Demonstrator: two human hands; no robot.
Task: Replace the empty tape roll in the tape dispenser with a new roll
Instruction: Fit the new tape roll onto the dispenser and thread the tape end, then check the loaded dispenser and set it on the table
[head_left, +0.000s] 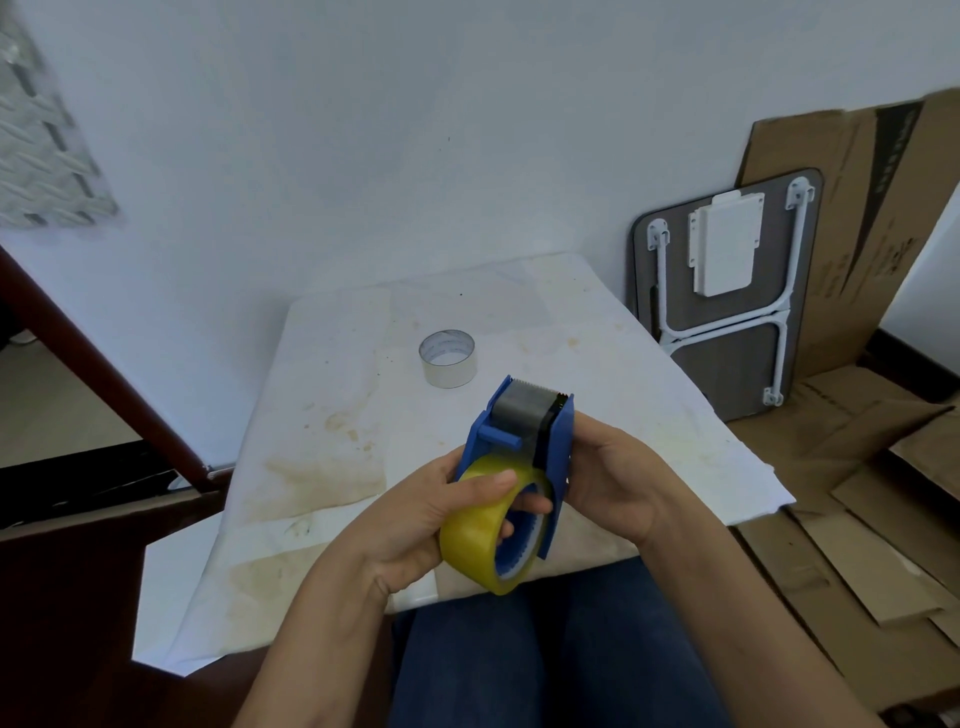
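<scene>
Above the table's near edge I hold a blue tape dispenser (558, 436) with a toothed cutter and a grey roller at its far end. My right hand (613, 478) grips the dispenser's right side. A yellowish new tape roll (475, 535) sits partly over the dispenser's blue hub, tilted toward me. My left hand (421, 519) is wrapped around that roll, thumb across its top, fingertips inside its core. The empty tape roll (448, 358), a thin pale ring, stands on the table beyond the dispenser, apart from both hands.
The small table (332, 415) has a stained white cover. A folded table (727, 291) leans on the wall at the right, with flattened cardboard (857, 467) behind and on the floor. Dark wooden furniture (78, 545) stands at the left. My knees are under the table's front edge.
</scene>
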